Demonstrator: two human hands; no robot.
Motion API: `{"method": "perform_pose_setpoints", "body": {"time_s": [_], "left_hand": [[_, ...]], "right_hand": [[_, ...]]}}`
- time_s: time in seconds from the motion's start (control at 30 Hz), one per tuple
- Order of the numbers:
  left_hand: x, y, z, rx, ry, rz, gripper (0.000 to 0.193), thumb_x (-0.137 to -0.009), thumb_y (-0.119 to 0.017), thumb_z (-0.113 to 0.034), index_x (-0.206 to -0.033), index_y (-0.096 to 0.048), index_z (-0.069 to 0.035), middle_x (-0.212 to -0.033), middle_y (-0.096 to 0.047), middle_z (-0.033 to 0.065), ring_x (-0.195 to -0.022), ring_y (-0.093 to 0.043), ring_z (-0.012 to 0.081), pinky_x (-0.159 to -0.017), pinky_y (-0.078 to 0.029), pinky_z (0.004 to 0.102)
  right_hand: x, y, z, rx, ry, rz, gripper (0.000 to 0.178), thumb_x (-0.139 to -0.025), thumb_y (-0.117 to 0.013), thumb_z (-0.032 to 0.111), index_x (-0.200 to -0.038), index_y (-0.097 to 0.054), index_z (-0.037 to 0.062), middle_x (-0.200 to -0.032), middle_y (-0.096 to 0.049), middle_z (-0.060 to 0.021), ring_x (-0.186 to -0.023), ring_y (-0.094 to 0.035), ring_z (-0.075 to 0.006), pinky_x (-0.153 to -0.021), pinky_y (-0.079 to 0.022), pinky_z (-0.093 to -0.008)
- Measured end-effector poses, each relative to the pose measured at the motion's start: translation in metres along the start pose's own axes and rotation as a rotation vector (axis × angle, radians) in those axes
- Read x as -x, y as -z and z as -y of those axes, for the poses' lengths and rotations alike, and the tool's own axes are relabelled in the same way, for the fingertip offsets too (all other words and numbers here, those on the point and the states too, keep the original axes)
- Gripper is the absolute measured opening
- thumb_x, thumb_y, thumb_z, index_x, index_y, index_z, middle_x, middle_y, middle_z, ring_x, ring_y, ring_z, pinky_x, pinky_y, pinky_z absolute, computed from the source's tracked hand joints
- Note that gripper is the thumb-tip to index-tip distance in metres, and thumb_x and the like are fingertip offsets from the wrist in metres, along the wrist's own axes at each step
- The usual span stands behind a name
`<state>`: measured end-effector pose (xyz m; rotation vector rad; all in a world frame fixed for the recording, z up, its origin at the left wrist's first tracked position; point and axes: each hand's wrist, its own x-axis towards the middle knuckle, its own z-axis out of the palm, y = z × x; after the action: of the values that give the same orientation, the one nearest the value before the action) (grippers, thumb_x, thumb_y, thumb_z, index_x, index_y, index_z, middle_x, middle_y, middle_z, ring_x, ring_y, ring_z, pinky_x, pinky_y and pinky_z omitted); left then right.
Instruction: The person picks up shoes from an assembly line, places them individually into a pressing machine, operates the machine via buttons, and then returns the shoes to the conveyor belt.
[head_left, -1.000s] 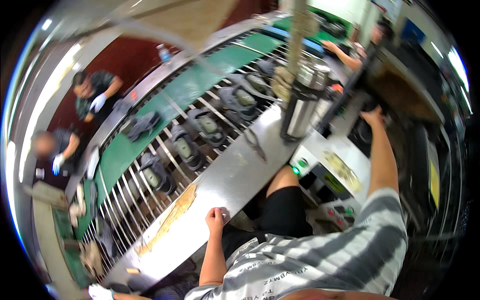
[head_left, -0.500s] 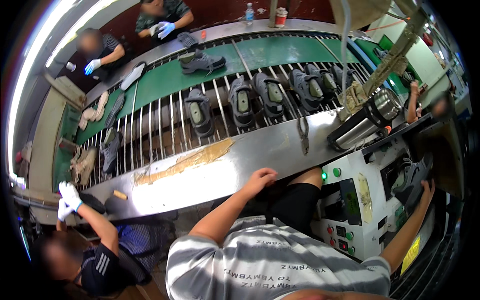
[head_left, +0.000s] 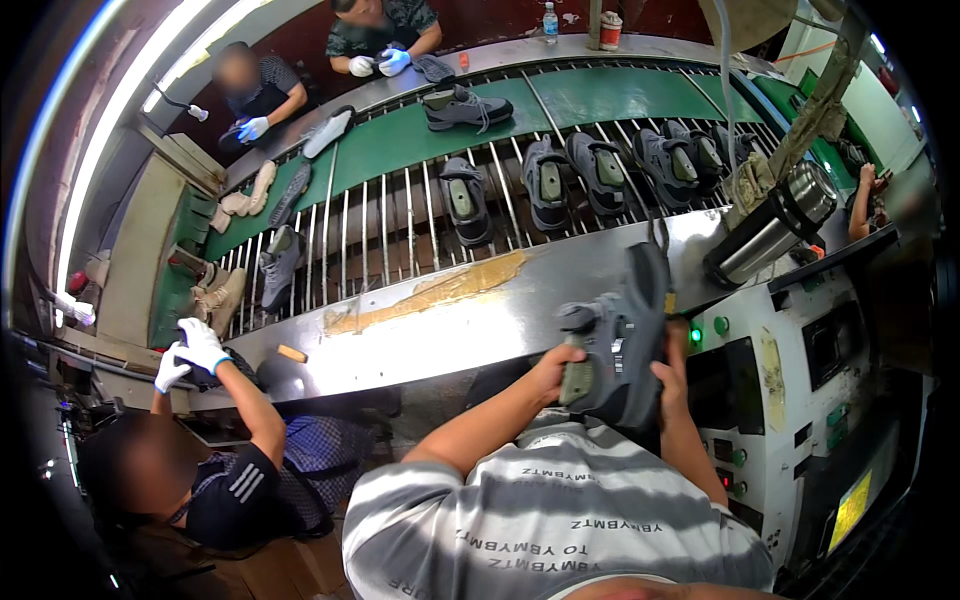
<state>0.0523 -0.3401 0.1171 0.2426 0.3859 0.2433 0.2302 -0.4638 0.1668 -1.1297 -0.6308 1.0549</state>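
Observation:
Between my two hands is a dark grey shoe [head_left: 618, 350] with a green last in it, tipped on its side at the near edge of the steel ledge [head_left: 440, 335]. My left hand [head_left: 555, 372] grips it at the last and heel opening. On the sole side, my right hand [head_left: 676, 378] is closed around the shoe. Beyond the ledge, several grey shoes with green lasts stand on the roller conveyor [head_left: 345, 235], among them a shoe [head_left: 463, 200] just past the ledge's taped patch.
A steel thermos [head_left: 770, 225] stands at the ledge's right end. The white machine [head_left: 790, 390] with green buttons is close at my right. A co-worker's gloved hands [head_left: 195, 355] work at left; two more people sit across the conveyor.
The shoe has come left from the machine on my right, carried in my right hand to in front of me. My left hand, empty before, now grips it too. The view has shifted.

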Motion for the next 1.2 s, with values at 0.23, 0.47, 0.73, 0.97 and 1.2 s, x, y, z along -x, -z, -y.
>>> {"method": "perform_pose_setpoints", "body": {"time_s": [0.23,0.47,0.73,0.97,1.2], "left_hand": [[0.105,0.137,-0.073,0.037,-0.334,-0.459,0.055,-0.062,-0.057,-0.016,-0.114,-0.054,0.003,-0.1,-0.064,0.0194,-0.086,-0.066,0.033,-0.081,-0.057,0.0437],[0.144,0.191,-0.265,-0.35,-0.661,-0.729,0.044,-0.07,-0.053,-0.01,-0.112,-0.054,0.003,-0.104,-0.063,0.0154,-0.093,-0.064,0.0315,-0.087,-0.053,0.0427],[0.058,0.25,-0.426,-0.565,-0.393,-1.017,0.024,-0.064,-0.061,-0.013,-0.086,-0.059,-0.003,-0.075,-0.058,0.0099,-0.068,-0.061,0.0272,-0.062,-0.052,0.0403],[0.008,0.231,-0.421,-0.798,-0.499,-1.165,0.029,-0.065,-0.065,-0.018,-0.087,-0.063,0.002,-0.081,-0.062,0.0105,-0.071,-0.06,0.0232,-0.065,-0.047,0.0354],[-0.036,0.172,-0.437,-1.618,-1.254,-1.664,0.064,-0.077,-0.066,-0.032,-0.125,-0.047,0.006,-0.115,-0.054,0.0245,-0.108,-0.053,0.0322,-0.094,-0.04,0.0403]], "right_hand": [[-0.045,-0.059,-0.049,0.219,-0.218,0.391,0.045,-0.089,-0.061,0.016,-0.13,-0.051,0.001,-0.131,-0.053,-0.0118,-0.123,-0.047,-0.0203,-0.104,-0.035,-0.0326],[-0.048,-0.043,-0.096,0.34,-0.211,0.173,0.031,-0.083,-0.065,0.011,-0.113,-0.062,0.0011,-0.112,-0.064,-0.0093,-0.107,-0.057,-0.0193,-0.094,-0.043,-0.0309],[-0.045,0.003,-0.096,0.557,-0.218,-0.127,0.028,-0.081,-0.065,0.011,-0.107,-0.063,0.0018,-0.106,-0.065,-0.0073,-0.101,-0.059,-0.0186,-0.089,-0.044,-0.0309],[-0.098,0.004,-0.106,0.688,-0.098,-0.188,0.02,-0.08,-0.066,0.009,-0.098,-0.064,0.0015,-0.09,-0.065,-0.0056,-0.08,-0.06,-0.0152,-0.073,-0.047,-0.0274],[-0.197,0.021,-0.108,1.188,0.182,-0.191,0.019,-0.078,-0.065,0.014,-0.066,-0.054,0.0054,-0.06,-0.052,-0.0094,-0.056,-0.053,-0.0265,-0.053,-0.043,-0.036]]}}
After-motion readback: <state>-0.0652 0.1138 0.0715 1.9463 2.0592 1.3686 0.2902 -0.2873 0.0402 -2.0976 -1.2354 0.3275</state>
